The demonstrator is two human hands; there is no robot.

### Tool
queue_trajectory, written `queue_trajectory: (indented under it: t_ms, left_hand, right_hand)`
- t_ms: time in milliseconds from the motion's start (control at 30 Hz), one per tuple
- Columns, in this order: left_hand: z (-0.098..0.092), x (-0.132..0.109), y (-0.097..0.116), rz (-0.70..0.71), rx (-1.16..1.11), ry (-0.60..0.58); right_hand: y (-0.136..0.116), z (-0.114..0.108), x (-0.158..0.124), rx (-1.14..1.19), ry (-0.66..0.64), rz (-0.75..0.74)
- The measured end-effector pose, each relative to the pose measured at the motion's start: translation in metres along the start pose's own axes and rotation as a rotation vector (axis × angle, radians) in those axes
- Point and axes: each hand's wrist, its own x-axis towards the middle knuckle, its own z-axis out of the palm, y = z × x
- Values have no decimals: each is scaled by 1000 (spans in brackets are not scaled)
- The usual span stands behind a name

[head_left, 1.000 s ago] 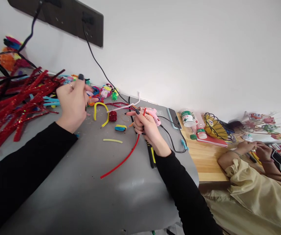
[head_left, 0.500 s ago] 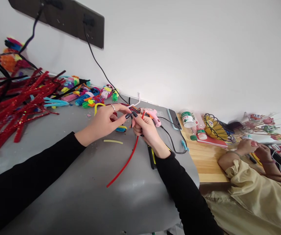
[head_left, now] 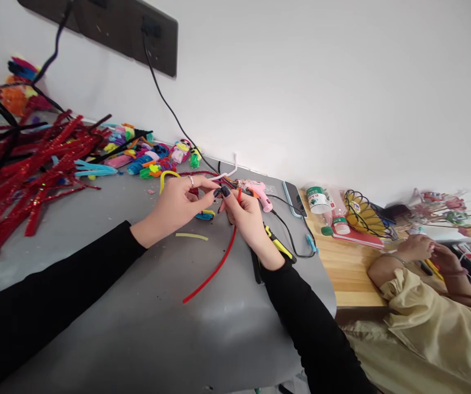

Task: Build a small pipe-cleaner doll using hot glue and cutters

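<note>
Hands meeting over grey table (head_left: 137, 328), right hand (head_left: 246, 219) pinching fuzzy red pipe cleaner (head_left: 214, 268), left hand (head_left: 178, 205) fingertips gripping its top.

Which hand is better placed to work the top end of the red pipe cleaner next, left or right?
Probably the left hand. The right hand already grips the red pipe cleaner near its upper end, steadying it, while the left hand's fingertips meet that end and seem free to pinch or twist it.
</note>
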Motion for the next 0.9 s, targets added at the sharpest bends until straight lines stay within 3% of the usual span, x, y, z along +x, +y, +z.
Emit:
queue_trajectory:
  t_ms: [167, 300, 433, 667, 900]
  left_hand:
    - [5, -3, -3, 146, 65, 96]
    - [10, -4, -8, 341, 115, 173]
    - [10, -4, -10, 431, 132, 209]
    - [9, -5, -10, 454, 164, 218]
    - [9, -6, -7, 334, 164, 151]
  right_hand:
    - [1, 6, -4, -205, 99, -140]
    - [2, 8, -5, -224, 121, -166]
    - [3, 8, -4, -228, 130, -172]
    - [2, 6, -3, -220, 139, -149]
    - [0, 6, -4, -185, 114, -149]
